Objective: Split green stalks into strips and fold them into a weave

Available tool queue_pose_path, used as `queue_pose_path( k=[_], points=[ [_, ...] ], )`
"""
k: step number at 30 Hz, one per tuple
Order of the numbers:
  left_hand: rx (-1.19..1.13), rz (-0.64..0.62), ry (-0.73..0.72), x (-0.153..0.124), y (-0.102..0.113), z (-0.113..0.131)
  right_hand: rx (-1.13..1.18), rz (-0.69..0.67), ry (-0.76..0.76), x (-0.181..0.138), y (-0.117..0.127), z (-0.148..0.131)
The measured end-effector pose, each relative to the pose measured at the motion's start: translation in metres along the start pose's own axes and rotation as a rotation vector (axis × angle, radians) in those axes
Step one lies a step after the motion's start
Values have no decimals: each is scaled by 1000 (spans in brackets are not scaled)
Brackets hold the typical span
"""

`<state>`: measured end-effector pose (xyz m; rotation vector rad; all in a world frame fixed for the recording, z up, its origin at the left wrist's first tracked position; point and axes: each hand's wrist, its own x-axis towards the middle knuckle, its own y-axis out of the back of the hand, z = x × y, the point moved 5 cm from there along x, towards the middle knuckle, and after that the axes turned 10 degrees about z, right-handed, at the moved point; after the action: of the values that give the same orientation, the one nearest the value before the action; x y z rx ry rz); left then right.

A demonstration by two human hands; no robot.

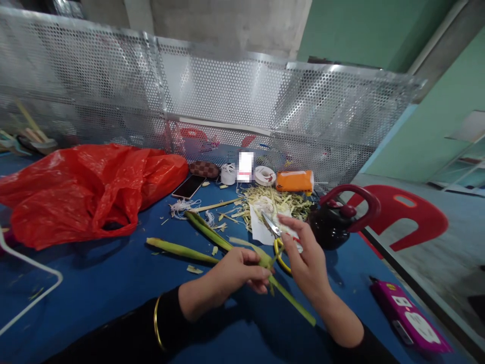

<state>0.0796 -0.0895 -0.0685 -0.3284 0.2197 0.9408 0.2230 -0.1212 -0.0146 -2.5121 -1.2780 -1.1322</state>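
Note:
My left hand (pixel 233 275) is closed, pinching a folded green leaf strip (pixel 265 260) that trails down to the right over the blue table (pixel 113 283). My right hand (pixel 305 255) grips yellow-handled scissors (pixel 273 230), blades pointing up and left, right beside the strip. More green leaf strips (pixel 178 248) lie on the table to the left of my hands. A heap of pale leaf trimmings (pixel 280 199) and a white paper (pixel 261 230) lie just behind the scissors.
A red plastic bag (pixel 87 189) fills the left side. A phone (pixel 188 186), a tape roll (pixel 264 175), an orange packet (pixel 294 181) and a dark teapot (pixel 333 222) stand before a perforated metal screen (pixel 227 91). A pink power strip (pixel 409 316) lies right, near a red chair (pixel 409 217).

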Motion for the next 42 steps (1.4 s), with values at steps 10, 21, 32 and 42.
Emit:
queue_pose_path(
  k=[10,21,32,42],
  points=[
    [-97,89,-8,0,5,4,345,-344,-658,-10,-28,29],
    [-50,61,-21,0,1,2,411,-256,-730,-15,-33,38],
    [-283,377,-114,3,28,17,-93,-210,194,-22,-13,-18],
    [-270,325,-160,2,22,18,107,-493,-241,-48,-58,7]
  ],
)
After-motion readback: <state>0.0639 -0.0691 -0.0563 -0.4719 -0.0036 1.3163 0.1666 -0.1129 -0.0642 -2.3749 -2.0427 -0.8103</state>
